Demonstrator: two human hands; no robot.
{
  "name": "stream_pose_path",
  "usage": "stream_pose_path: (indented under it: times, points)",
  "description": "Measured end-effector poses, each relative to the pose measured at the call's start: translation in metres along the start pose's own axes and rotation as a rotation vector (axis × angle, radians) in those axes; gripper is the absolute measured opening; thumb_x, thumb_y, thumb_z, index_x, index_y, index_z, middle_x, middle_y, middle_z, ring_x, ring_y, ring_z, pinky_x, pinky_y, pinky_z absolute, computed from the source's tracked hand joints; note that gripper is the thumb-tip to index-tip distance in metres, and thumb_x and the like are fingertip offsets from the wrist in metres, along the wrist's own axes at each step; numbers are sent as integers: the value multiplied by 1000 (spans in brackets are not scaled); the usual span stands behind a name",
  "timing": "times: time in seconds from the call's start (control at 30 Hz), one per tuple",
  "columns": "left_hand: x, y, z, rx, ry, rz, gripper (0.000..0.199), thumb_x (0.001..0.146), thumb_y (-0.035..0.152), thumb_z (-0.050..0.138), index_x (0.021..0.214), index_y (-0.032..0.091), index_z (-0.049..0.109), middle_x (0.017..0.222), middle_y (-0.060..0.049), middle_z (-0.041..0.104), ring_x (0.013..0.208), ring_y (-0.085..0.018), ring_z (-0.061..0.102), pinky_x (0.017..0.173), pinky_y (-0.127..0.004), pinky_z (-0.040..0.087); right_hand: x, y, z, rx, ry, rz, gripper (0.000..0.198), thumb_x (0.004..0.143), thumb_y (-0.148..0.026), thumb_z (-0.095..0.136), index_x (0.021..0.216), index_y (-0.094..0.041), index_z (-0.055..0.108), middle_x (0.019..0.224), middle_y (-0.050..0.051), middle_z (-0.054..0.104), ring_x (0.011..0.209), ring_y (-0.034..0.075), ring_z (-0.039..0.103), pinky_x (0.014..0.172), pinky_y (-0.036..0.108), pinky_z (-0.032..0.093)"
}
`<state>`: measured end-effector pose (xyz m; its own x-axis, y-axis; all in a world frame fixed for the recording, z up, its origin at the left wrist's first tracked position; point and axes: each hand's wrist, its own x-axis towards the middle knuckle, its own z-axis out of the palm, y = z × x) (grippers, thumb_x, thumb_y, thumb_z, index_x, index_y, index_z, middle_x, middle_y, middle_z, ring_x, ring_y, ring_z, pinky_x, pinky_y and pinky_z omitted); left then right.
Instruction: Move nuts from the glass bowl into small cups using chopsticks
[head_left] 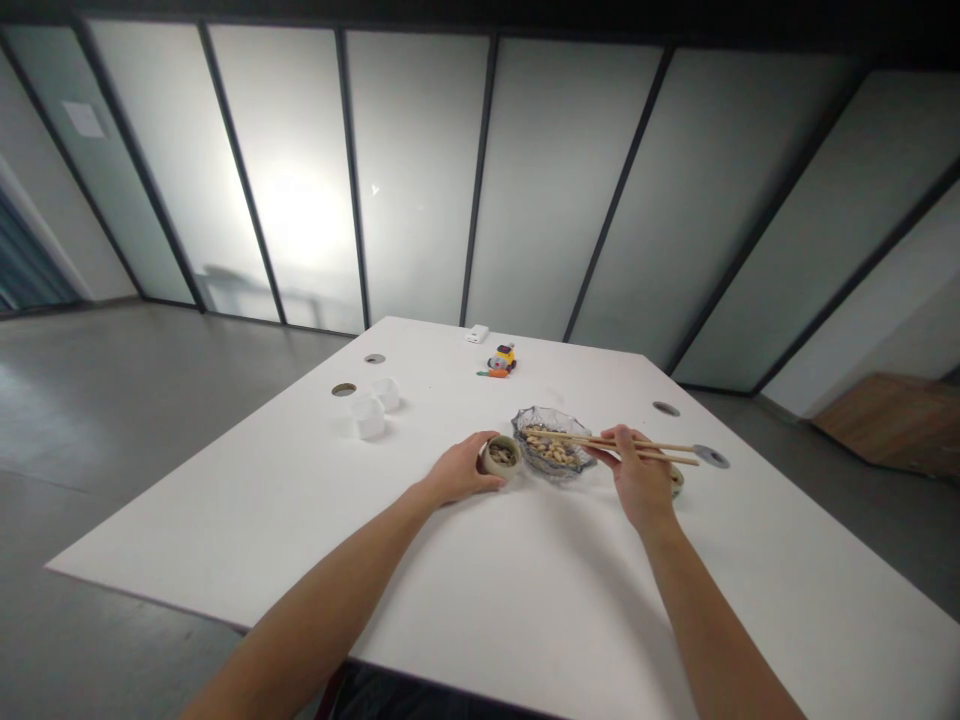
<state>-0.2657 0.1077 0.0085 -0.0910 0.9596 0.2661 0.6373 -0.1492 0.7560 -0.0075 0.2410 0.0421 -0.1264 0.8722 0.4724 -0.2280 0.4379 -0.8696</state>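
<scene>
My left hand [463,470] is wrapped round a small beige cup [501,470] that stands on the white table; small brownish pieces lie inside it. Beside the cup, touching or nearly so, is a clear faceted glass bowl [589,468] with peanuts [553,450] in it. My right hand [637,470] grips a pair of wooden chopsticks [671,447], their tips over the peanuts at the bowl's left part. Whether a peanut is between the tips is too small to tell. Partly hidden behind my right wrist is a small round greenish object [677,482].
On the white table [300,540], two translucent white containers [367,417] stand at the left. Farther back are a toy vehicle [502,358], an orange-handled screwdriver-like tool [493,374] and a white box [476,333]. Round cable holes [343,390] [665,409] lie near both sides.
</scene>
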Motion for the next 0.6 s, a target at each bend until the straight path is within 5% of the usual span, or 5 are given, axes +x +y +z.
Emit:
stream_pose_path:
  times: [0.23,0.37,0.5,0.6]
  points:
    - [0,-4,1,-21,3,29,79,69,30,90,142,29,59,142,-6,68,123,-30,67,108,-42,53,4,3,-5,-140,105,-27,48,87,-69,70,82,-21,69,78,4,74,70,23,76,70,42,68]
    - [-1,-3,0,-33,-3,-1,81,69,30,89,143,30,57,141,-7,68,120,-30,69,105,-41,55,2,2,-8,-449,119,-154,56,91,-76,59,84,-22,71,76,7,77,70,25,75,70,39,62]
    - [-1,-4,1,-31,-6,-14,81,70,32,89,144,29,57,140,-8,69,118,-30,69,103,-41,56,-1,-2,-9,-689,71,-322,63,95,-79,47,82,-22,71,77,9,77,75,25,73,72,37,55]
    - [0,-4,1,-22,8,-5,80,70,32,89,144,29,57,140,-7,68,119,-30,69,103,-41,55,-2,0,-8,-695,15,-312,64,97,-78,44,80,-22,71,76,9,76,72,24,71,68,35,53]
